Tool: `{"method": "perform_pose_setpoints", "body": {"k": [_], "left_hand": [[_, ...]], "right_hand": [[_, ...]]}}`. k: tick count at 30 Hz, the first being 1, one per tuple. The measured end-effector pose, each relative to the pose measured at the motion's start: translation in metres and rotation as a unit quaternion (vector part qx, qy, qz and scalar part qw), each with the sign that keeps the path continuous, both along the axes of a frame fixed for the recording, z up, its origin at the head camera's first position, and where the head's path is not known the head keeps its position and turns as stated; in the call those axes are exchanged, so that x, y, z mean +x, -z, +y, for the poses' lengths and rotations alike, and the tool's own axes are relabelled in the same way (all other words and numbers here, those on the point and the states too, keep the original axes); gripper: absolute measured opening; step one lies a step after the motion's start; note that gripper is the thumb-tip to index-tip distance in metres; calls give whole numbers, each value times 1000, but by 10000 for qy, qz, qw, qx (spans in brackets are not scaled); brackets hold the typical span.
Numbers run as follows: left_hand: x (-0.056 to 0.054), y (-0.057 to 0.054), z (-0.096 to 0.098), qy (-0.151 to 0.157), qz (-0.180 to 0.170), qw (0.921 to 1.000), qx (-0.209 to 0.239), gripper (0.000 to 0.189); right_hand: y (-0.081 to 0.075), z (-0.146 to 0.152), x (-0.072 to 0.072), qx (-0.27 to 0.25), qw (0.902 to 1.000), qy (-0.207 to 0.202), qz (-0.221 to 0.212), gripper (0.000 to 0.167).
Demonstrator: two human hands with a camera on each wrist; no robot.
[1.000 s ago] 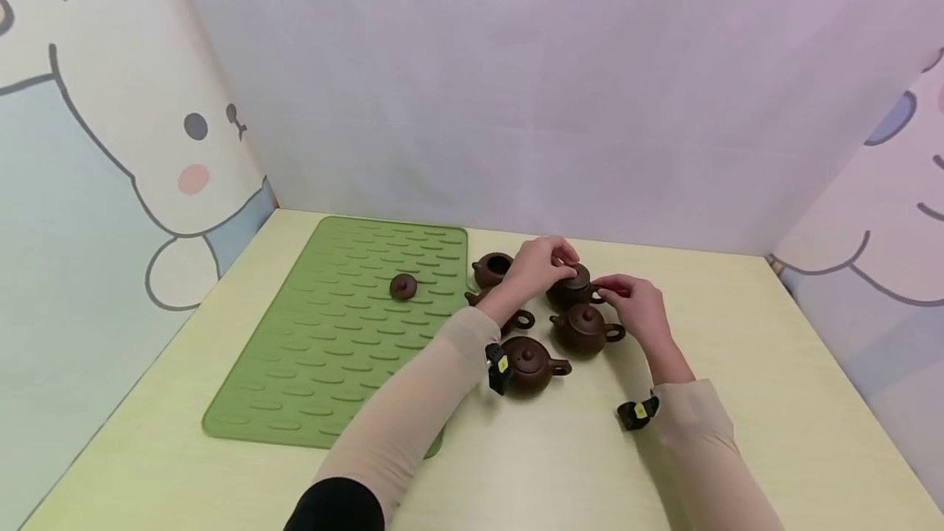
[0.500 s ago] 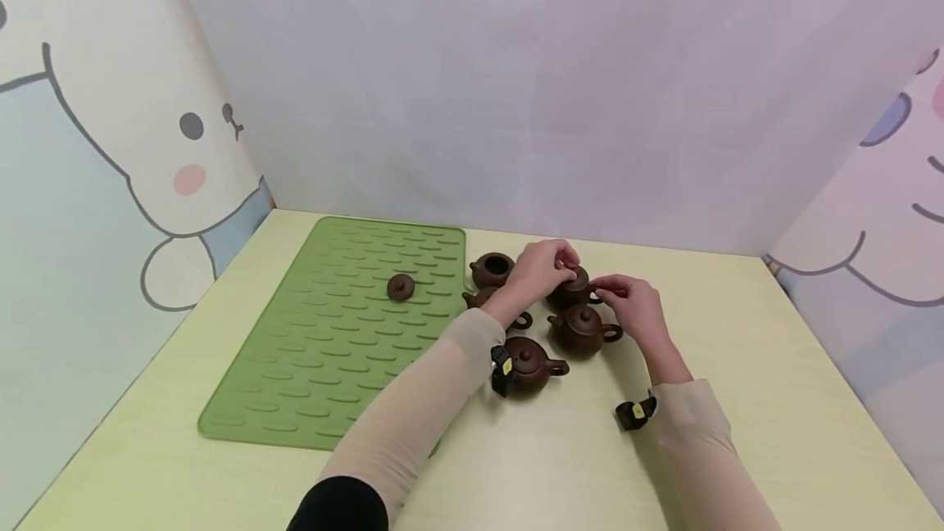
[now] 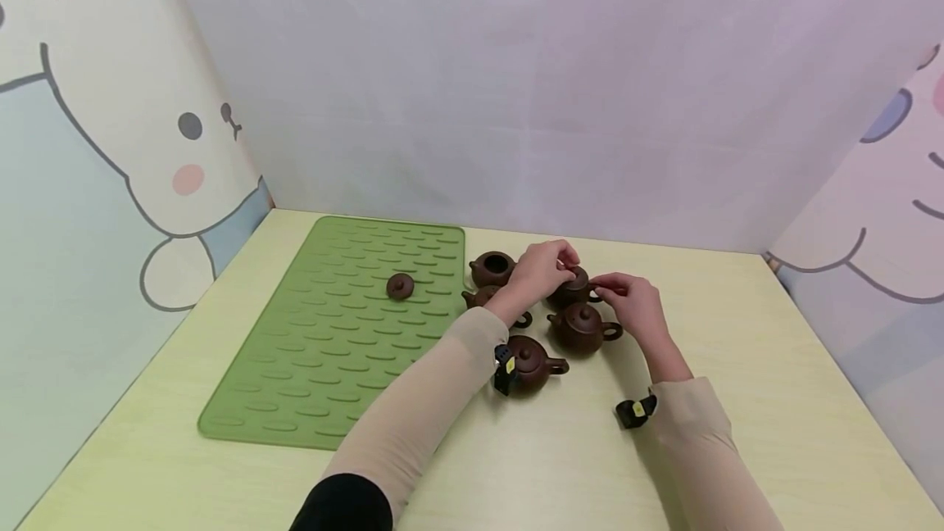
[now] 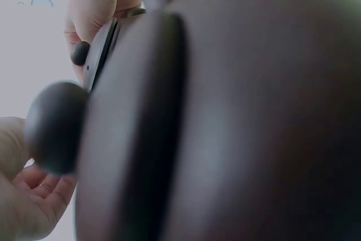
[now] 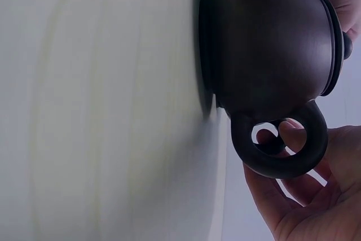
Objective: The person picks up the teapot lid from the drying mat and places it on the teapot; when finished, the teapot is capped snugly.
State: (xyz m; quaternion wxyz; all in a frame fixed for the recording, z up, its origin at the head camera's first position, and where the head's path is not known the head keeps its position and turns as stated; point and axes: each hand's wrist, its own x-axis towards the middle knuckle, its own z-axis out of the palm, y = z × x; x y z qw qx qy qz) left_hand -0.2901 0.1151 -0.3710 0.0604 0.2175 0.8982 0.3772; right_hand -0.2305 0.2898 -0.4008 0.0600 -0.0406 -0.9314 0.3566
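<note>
At the back right of the cluster, my left hand (image 3: 540,270) has its thumb and fingertips at the lid of a dark brown teapot (image 3: 569,293); they partly cover that lid. My right hand (image 3: 634,306) pinches the same teapot's small loop handle from the right. In the right wrist view, my right hand (image 5: 316,196) shows behind the handle of a nearer lidded teapot (image 5: 271,43). That nearer teapot (image 3: 580,329) stands just in front of the held one in the head view. A loose brown lid (image 3: 401,287) lies knob up on the green mat (image 3: 310,351).
An open teapot (image 3: 492,269) without its lid stands at the back, left of my left hand. Another teapot (image 3: 479,297) is largely hidden under my left wrist. A lidded teapot (image 3: 529,365) stands nearest me, beside my left wrist camera. All stand on the pale table (image 3: 737,351).
Both hands stay at the back right teapot with almost no motion. The whole head view has shifted very slightly.
</note>
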Motion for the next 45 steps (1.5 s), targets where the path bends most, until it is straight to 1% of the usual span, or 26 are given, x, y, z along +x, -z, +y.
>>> {"method": "perform_pose_setpoints", "body": {"k": [5, 11, 14, 22, 28, 39, 45], "left_hand": [[1, -3, -2, 138, 14, 9995, -283, 16], [1, -8, -8, 239, 19, 9993, -302, 20], [1, -10, -11, 271, 37, 9994, -210, 19], [-3, -18, -28, 315, 12, 9991, 271, 14], [-8, -18, -46, 197, 105, 9989, 405, 12], [-14, -15, -81, -144, 138, 9983, 544, 13], [-16, -12, -102, -269, -7, 9970, 730, 15]], "right_hand": [[0, 0, 1, 4, 10000, -4, 19, 24], [-1, 1, 3, -42, 10000, 28, -9, 25], [-1, 2, 2, -17, 10000, 35, 22, 25], [1, 5, 1, -44, 10000, 18, 64, 24], [1, 4, 2, -31, 10000, 36, 41, 24], [-1, 0, 2, -177, 9998, 39, -35, 25], [-2, 0, 2, -244, 9997, 12, -63, 26]]}}
